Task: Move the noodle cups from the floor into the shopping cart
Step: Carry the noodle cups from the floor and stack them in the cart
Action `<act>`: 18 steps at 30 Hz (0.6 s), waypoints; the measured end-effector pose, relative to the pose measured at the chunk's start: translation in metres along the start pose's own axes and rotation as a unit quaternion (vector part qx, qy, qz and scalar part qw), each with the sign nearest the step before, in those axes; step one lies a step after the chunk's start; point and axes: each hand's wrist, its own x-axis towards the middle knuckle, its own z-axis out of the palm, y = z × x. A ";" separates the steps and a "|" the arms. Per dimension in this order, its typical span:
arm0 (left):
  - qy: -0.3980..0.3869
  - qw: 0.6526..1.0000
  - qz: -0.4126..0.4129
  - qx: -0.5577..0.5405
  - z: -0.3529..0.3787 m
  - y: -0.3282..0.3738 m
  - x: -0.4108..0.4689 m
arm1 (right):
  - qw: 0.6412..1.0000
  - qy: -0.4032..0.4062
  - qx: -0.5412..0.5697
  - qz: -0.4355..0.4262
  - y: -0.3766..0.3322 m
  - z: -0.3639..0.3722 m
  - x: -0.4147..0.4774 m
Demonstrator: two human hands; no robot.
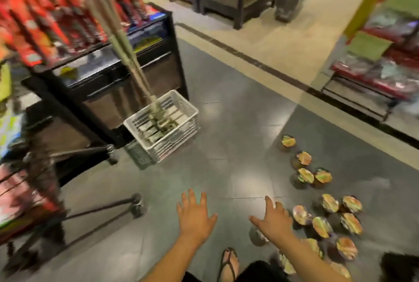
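Down in the head view, the left hand and the right hand are hovering over the grey floor, fingers spread, each grip lying open and holding nothing. The noodle cups are sitting upright on the floor in a loose scatter at the right, the nearest just beside the right hand. The shopping cart is standing blurred at the left, well apart from them. A white crate is resting on the floor further ahead.
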 end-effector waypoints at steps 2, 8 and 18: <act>-0.008 0.999 0.032 0.023 -0.008 0.020 0.023 | 0.999 -0.001 0.018 0.042 0.017 -0.010 0.013; -0.041 0.985 0.127 0.113 -0.031 0.070 0.102 | 0.986 -0.004 0.097 0.132 0.038 -0.030 0.056; -0.073 0.934 0.291 0.196 -0.125 0.161 0.294 | 0.933 0.006 0.214 0.288 0.028 -0.087 0.178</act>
